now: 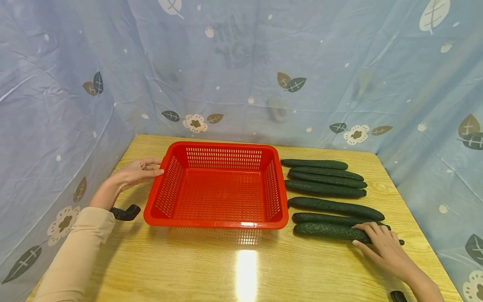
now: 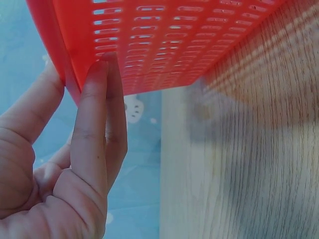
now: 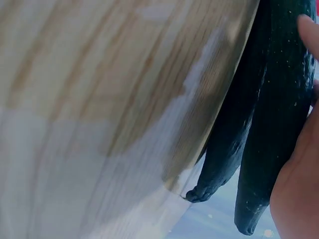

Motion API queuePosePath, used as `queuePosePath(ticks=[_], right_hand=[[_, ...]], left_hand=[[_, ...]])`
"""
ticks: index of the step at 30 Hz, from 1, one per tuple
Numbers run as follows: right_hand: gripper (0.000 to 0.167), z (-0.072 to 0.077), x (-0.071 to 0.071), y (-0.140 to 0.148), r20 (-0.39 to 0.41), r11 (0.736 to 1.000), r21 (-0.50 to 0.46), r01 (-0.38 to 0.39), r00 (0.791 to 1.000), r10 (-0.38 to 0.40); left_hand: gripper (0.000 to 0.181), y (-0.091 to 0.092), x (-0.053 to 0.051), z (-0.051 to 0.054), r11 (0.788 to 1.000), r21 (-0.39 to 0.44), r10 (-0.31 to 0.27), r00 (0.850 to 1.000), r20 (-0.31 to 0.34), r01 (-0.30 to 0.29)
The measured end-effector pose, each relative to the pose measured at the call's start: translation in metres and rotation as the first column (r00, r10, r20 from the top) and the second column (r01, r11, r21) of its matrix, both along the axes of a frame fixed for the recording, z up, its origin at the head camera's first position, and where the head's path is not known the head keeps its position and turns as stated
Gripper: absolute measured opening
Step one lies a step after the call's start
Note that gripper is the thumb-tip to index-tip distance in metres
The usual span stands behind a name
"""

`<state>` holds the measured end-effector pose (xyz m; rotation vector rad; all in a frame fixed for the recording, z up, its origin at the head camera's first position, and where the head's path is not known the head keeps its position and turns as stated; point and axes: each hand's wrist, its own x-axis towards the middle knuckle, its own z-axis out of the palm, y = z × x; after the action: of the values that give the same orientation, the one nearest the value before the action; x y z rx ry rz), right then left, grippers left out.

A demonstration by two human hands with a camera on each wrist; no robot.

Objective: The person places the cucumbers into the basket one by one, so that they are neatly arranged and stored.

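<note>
A red plastic basket (image 1: 222, 225) with slotted walls and nothing in it stands on the wooden table. At its left rim my left hand (image 1: 137, 174) pinches the edge, thumb on the rim and fingers against the outer wall, as the left wrist view shows for the hand (image 2: 82, 149) and the basket (image 2: 164, 45). My right hand (image 1: 386, 251) lies over the nearest dark green cucumber (image 1: 328, 230), fingers across its far side and thumb on the near side. In the right wrist view the hand (image 3: 301, 169) is against that cucumber (image 3: 274, 119), with another cucumber (image 3: 234, 134) beside it.
Several more cucumbers (image 1: 324, 188) lie roughly side by side to the right of the basket, the upper ones close to its right wall. A patterned blue curtain (image 1: 241, 75) surrounds the table (image 1: 181, 268) at the back and sides. Light glares on the tabletop below the basket.
</note>
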<state>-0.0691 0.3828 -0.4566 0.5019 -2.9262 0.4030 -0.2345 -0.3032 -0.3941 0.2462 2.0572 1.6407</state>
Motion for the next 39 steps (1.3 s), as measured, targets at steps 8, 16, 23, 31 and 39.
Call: queuePosePath(ticks=[8,16,23,31,39], right_hand=[[0.049,0.004,-0.013,-0.004,-0.188,0.998,0.064,-0.025,0.981,0.037],[0.047,0.015,-0.022,-0.007,-0.23,0.996,0.069,-0.057,0.971,0.072],[0.048,0.019,-0.024,-0.014,-0.217,0.998,0.028,-0.058,0.974,0.062],[0.049,0.033,-0.036,-0.021,-0.301,1.0,0.021,-0.022,0.953,0.028],[0.05,0.055,-0.045,-0.021,-0.363,1.0,0.0,-0.004,0.932,0.004]], left_hand=[[0.057,-0.001,-0.002,-0.003,1.0,-0.013,0.0,1.0,-0.004,0.0],[0.056,-0.001,-0.001,-0.002,1.0,0.017,0.011,1.0,0.008,-0.011],[0.055,0.0,-0.002,-0.001,1.0,0.02,0.01,1.0,0.005,-0.01],[0.053,-0.002,-0.001,-0.001,1.0,0.023,0.011,1.0,-0.001,-0.011],[0.056,0.001,0.002,0.001,1.0,0.007,0.022,1.0,0.0,-0.022]])
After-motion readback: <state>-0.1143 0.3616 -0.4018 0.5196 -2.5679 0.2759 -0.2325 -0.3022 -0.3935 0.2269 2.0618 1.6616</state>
